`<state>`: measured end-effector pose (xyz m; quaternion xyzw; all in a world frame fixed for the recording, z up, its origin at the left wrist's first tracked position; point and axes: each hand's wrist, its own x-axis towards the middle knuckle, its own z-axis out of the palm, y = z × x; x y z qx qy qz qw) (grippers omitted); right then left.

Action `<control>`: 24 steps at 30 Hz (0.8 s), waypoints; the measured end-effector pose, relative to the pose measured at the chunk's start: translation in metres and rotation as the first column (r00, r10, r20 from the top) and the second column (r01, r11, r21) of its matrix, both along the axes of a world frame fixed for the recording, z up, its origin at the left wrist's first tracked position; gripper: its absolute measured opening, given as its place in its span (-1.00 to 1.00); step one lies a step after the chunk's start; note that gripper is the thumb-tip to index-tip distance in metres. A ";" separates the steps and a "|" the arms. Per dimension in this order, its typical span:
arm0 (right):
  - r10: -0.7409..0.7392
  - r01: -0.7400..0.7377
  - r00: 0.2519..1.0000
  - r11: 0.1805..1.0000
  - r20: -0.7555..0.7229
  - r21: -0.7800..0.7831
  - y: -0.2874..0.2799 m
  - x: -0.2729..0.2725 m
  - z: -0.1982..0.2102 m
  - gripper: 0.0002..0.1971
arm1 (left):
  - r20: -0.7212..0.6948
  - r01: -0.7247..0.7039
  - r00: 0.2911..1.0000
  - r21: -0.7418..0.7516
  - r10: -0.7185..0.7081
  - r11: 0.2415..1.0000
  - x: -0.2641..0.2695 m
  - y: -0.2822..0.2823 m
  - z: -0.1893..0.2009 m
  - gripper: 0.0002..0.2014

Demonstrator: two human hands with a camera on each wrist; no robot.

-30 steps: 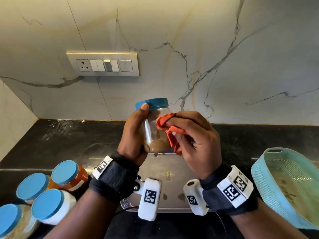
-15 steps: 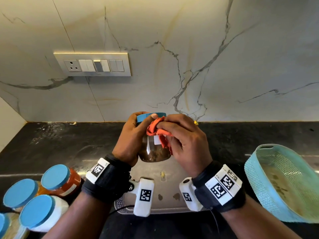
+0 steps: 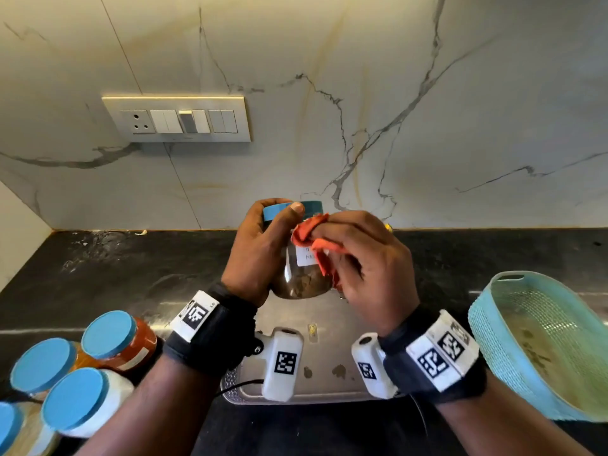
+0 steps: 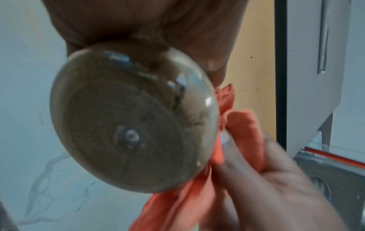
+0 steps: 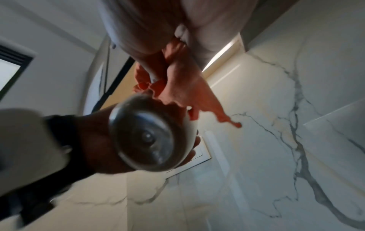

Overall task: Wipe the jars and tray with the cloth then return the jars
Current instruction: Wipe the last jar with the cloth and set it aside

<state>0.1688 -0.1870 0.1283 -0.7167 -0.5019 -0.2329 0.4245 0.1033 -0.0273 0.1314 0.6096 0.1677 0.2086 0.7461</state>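
Observation:
My left hand [image 3: 260,255] grips a clear jar [image 3: 301,278] with a blue lid [image 3: 307,207] and brown powder inside, held up above the steel tray [image 3: 316,343]. My right hand [image 3: 365,261] holds a bunched orange cloth [image 3: 312,235] pressed against the jar's right side, over its white label. The left wrist view looks up at the jar's round base [image 4: 130,118] with the cloth [image 4: 242,129] beside it. In the right wrist view the jar's base [image 5: 150,139] sits under the cloth [image 5: 177,87].
Several blue-lidded jars [image 3: 105,337] stand on the black counter [image 3: 115,278] at the lower left. A light blue basket [image 3: 543,343] sits at the right. A switch panel [image 3: 177,120] is on the marble wall behind.
The jar dropped lower in front of the wall, then turned so its white label faces me. The cloth has shifted along the jar's upper right side.

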 end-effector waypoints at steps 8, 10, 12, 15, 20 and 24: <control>0.073 -0.062 0.989 0.994 0.125 -0.092 -0.007 -0.011 -0.013 -0.77 | -0.020 -0.056 0.998 -0.001 0.056 0.998 -0.004 0.000 -0.003 -0.60; 0.024 -0.023 0.999 1.000 0.049 -0.016 -0.001 -0.002 -0.002 -0.79 | -0.013 -0.054 0.998 0.024 0.054 0.998 -0.004 -0.005 -0.003 -0.71; 0.020 -0.020 0.998 1.000 0.051 -0.016 0.003 -0.003 0.001 -0.79 | 0.001 -0.066 0.998 0.020 0.066 0.998 -0.006 -0.005 -0.002 -0.73; 0.113 -0.099 0.982 0.990 0.153 -0.099 0.001 -0.018 -0.008 -0.79 | 0.006 -0.112 0.994 0.074 0.111 0.991 -0.011 -0.002 0.000 -0.50; 0.141 -0.062 0.954 0.957 0.266 -0.283 -0.019 -0.036 -0.028 -0.77 | -0.006 -0.177 0.984 0.082 0.179 0.981 -0.026 0.002 -0.008 -0.41; 0.186 -0.130 0.971 0.939 0.150 -0.320 -0.027 -0.041 -0.032 -0.79 | 0.023 -0.239 0.971 0.099 0.238 0.966 -0.046 0.009 -0.011 -0.35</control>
